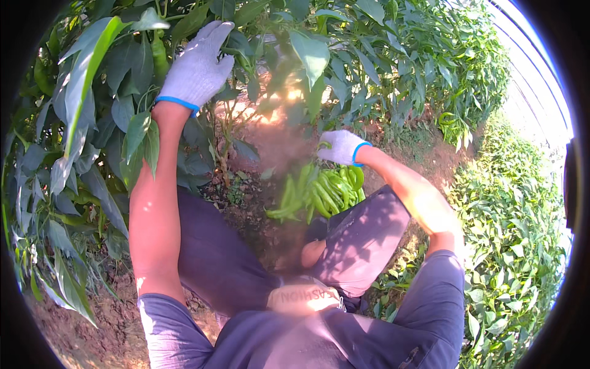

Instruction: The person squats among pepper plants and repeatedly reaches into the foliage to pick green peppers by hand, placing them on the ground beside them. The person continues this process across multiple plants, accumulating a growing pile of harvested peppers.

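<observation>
My left hand (198,67), in a white knit glove with a blue cuff, reaches up among the leaves of a pepper plant, its thumb apart from the fingers. Foliage hides what its fingertips touch. Just left of it hangs a long green pepper (159,57). My right hand (339,146), gloved the same way, is curled around a green pepper, of which a small part shows at the fingers. Below this hand lies a heap of picked green peppers (334,189), between my bent legs; a blurred smear in the view covers the heap's left part.
Tall pepper plants (359,69) stand in front and along the left. Lower green plants (507,249) grow at the right, beyond a strip of bare soil (415,154). A thin plant stem (224,161) rises from the ground near my left knee. Curved greenhouse ribs show at upper right.
</observation>
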Available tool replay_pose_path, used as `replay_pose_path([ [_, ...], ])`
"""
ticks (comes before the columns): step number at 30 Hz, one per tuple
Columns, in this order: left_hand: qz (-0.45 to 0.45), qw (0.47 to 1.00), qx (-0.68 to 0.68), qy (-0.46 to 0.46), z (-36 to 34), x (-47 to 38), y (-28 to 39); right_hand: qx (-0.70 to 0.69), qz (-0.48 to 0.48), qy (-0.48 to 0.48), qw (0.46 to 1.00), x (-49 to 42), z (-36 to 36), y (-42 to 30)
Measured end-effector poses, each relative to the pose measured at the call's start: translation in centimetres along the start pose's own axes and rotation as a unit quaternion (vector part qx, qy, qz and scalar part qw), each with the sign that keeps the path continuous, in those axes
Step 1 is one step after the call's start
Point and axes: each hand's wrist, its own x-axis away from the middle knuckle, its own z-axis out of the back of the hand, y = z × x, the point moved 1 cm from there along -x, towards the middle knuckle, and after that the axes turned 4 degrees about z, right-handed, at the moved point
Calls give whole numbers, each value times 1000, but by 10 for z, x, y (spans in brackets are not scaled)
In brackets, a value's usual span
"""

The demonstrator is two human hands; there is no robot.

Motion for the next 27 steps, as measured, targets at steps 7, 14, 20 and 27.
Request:
replay_pose_path([
  [7, 4, 997, 4, -72, 31, 28, 26, 30, -208, -82, 974, -40, -177, 177],
  [14, -8, 993, 44, -108, 36, 36, 38, 139, -106, -233, 957, -71, -141, 165],
  [20, -36, 981, -8, -191, 18, 21, 43, -18, 222, -52, 974, -87, -61, 42],
  [27, 86, 830, -80, -546, -51, 30, 76, -14, 307, -18, 952, -83, -29, -34],
])
